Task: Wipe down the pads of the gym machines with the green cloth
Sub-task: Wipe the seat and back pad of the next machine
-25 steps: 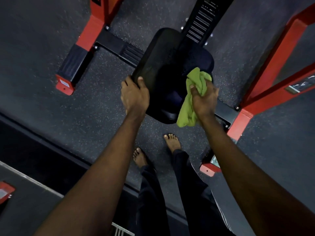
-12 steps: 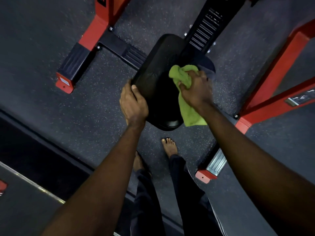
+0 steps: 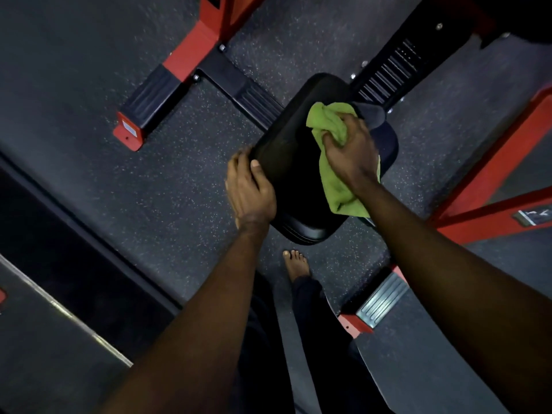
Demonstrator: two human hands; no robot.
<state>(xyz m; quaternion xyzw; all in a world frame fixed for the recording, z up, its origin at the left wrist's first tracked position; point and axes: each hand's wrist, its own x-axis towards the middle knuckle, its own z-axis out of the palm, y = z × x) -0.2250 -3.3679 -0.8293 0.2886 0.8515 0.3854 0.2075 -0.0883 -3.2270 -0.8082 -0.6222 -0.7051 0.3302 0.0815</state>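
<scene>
Gripping green cloth [image 3: 337,186] on black pad [image 3: 292,162], right hand [image 3: 351,150], left hand [image 3: 249,189] clasping pad's edge, red frame [image 3: 507,156] beside.

One pad [image 3: 286,162], one green cloth [image 3: 336,189], two hands [image 3: 251,189] [image 3: 351,150], one bare foot [image 3: 295,264].

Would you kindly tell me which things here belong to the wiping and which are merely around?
Job: green cloth, black pad, right hand gripping the cloth, left hand holding the pad's edge.
Around: red frame, speckled floor, ribbed foot plate.
</scene>
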